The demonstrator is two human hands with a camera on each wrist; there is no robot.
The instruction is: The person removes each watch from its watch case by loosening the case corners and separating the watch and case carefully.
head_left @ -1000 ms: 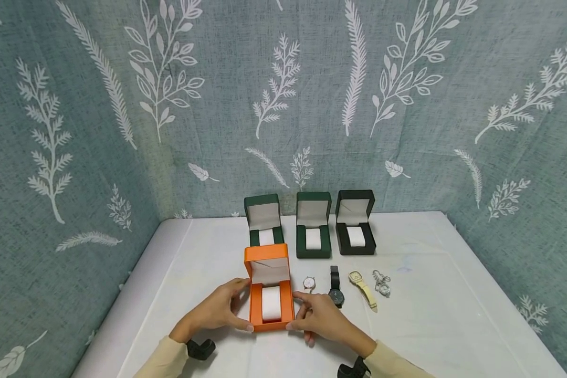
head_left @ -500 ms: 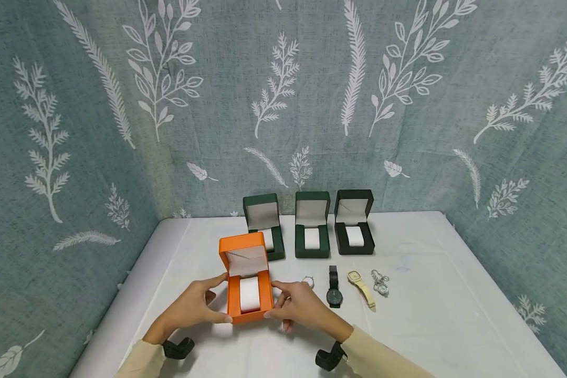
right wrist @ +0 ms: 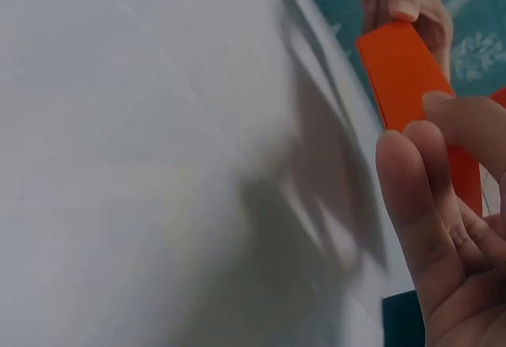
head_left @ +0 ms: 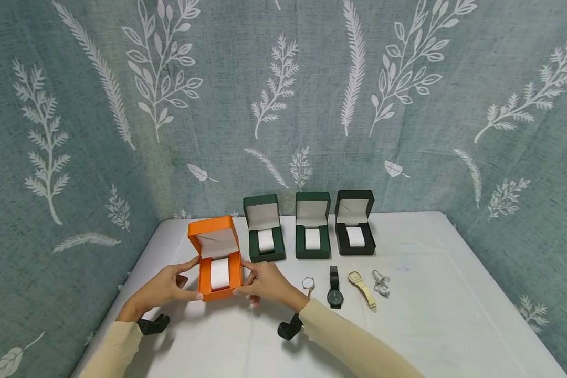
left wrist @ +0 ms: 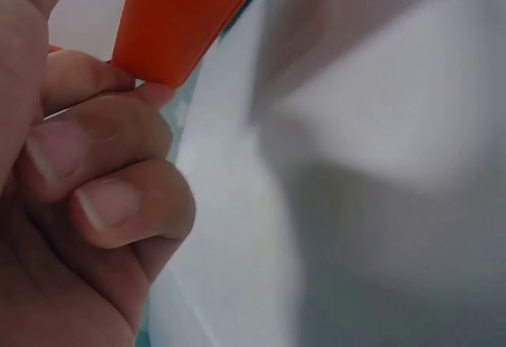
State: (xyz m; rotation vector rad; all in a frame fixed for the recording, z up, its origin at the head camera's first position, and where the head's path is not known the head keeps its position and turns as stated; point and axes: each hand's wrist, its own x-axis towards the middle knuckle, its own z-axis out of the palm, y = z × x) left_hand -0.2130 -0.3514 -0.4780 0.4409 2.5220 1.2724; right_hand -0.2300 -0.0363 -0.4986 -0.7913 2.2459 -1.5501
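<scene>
An orange watch box (head_left: pixel 219 262) with its lid raised and a white cushion (head_left: pixel 219 273) inside is held between both hands at the left of the table. My left hand (head_left: pixel 163 289) grips its left side, thumb at the front corner. On the opposite side my right hand (head_left: pixel 266 283) pinches the right wall, thumb likewise at the front. The left wrist view shows fingers curled beside the orange box (left wrist: pixel 186 23). In the right wrist view the box (right wrist: pixel 403 70) appears tilted, with a shadow on the white cloth, so it looks lifted off the table.
Two green watch boxes (head_left: pixel 266 244) (head_left: pixel 313 244) and a black one (head_left: pixel 356 241) stand with lids up along the back. Before them lie a small white-dialled watch (head_left: pixel 308 283), a black watch (head_left: pixel 335 296), a gold watch (head_left: pixel 361 290) and a silver chain watch (head_left: pixel 381 284).
Both hands have carried the orange box leftward and slightly back, from in front of the left green box to its left. That green box and the white-dialled watch are now uncovered.
</scene>
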